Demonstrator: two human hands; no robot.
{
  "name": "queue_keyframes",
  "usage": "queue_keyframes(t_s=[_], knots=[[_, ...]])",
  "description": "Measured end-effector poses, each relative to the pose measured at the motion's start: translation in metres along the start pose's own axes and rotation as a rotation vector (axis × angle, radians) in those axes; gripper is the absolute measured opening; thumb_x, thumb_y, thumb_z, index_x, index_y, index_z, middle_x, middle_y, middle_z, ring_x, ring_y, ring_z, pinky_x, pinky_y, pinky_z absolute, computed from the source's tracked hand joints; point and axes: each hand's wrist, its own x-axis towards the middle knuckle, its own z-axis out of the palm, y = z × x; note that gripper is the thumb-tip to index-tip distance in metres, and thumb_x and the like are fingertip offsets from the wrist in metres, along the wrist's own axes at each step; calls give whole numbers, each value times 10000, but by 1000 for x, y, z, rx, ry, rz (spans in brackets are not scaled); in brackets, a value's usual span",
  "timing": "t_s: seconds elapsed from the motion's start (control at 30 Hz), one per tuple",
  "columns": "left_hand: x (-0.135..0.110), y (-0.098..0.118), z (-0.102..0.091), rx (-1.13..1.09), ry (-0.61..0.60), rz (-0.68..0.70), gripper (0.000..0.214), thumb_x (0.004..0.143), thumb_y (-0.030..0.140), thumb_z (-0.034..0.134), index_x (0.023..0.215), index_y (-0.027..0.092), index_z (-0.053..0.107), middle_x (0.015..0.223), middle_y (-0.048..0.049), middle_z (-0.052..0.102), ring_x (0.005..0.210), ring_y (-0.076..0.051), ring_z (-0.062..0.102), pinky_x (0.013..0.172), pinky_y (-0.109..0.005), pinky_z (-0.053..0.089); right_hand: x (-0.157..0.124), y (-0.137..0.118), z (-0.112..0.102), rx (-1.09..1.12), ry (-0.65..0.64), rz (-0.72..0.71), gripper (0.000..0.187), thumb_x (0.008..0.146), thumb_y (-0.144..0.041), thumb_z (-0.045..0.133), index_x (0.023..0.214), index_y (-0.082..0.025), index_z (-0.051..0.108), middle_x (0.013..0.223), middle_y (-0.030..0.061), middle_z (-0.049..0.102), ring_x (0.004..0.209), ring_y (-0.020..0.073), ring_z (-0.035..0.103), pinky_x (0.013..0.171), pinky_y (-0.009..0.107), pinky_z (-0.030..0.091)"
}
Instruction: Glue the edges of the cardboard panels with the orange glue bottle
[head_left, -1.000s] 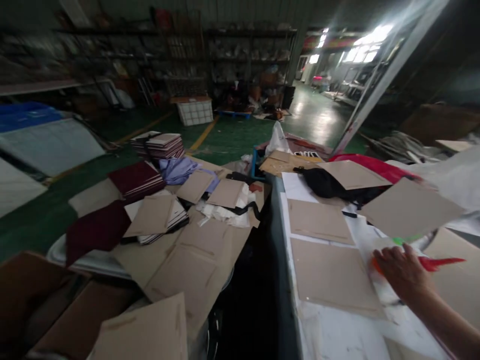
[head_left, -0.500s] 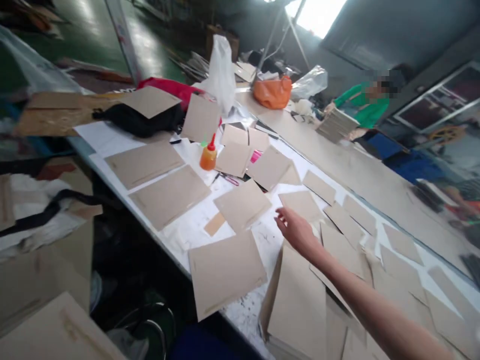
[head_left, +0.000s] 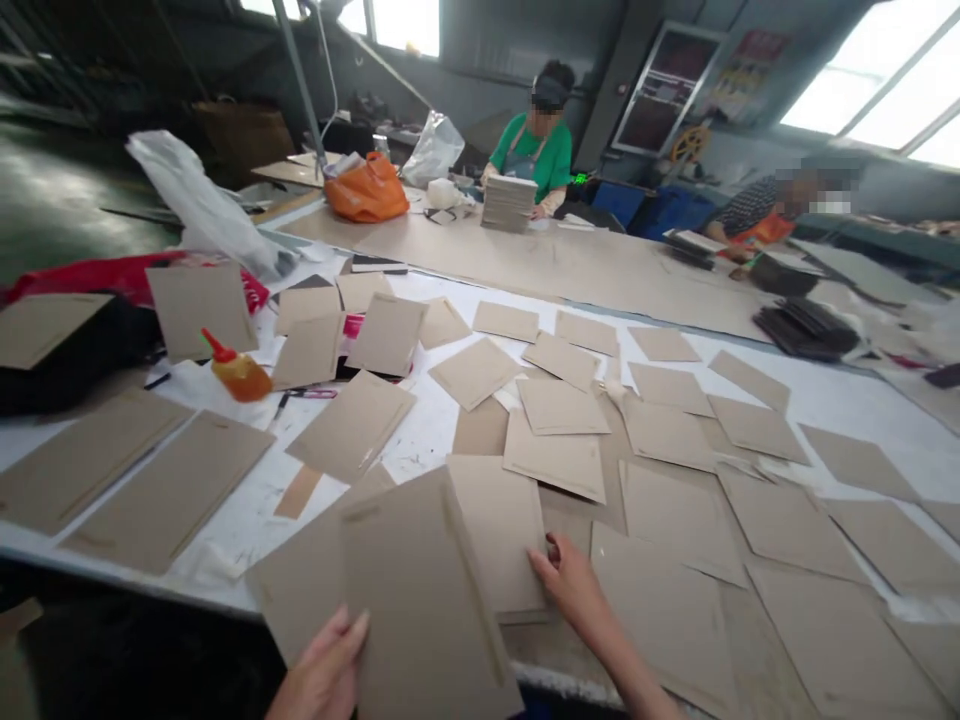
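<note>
My left hand grips the near left edge of a large brown cardboard sheet, held tilted above the table's front edge. My right hand rests on a stack of cardboard panels on the white table, fingers curled at the stack's right edge. Many more cardboard panels lie spread over the table around both hands.
An orange glue bottle stands at the left next to a black bag and red cloth. Two people sit at the far table, one in green behind a panel stack. An orange bag sits at the back.
The view has swung right from the floor piles to the table. My right hand drew back from reaching out onto the near stack. My left hand came into view holding a large sheet.
</note>
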Motion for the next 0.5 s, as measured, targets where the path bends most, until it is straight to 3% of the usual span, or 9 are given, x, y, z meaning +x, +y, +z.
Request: queue_keyframes(t_s=[0.1,0.2,0.33,0.5], knots=[[18,-18,48,125,-214,-21,364,588,303,779,894,146,659,922,-74,707,1031,-281,585,941,-391,416,6,0,3,83,1,5,478,804,-377,481,1137,-40,538,1064,212,613,1004,303,567,852,344,411],[26,-34,72,163,-316,11,342,579,331,779,837,133,675,845,-94,716,1005,-289,597,948,-387,395,10,4,5,162,-19,5,404,776,-341,496,1089,-98,571,1031,171,637,982,294,582,833,344,422],[30,-46,72,194,-342,62,274,642,318,731,842,137,683,818,-98,714,977,-286,607,943,-394,380,18,14,6,248,-62,8,407,749,-350,490,1054,-93,574,959,165,654,943,291,601,796,340,440],[31,-44,64,205,-390,39,304,641,335,732,861,130,688,836,-121,704,989,-306,596,939,-417,374,28,18,6,362,-101,6,526,758,-489,402,1002,-58,579,954,193,646,901,292,611,793,360,441]])
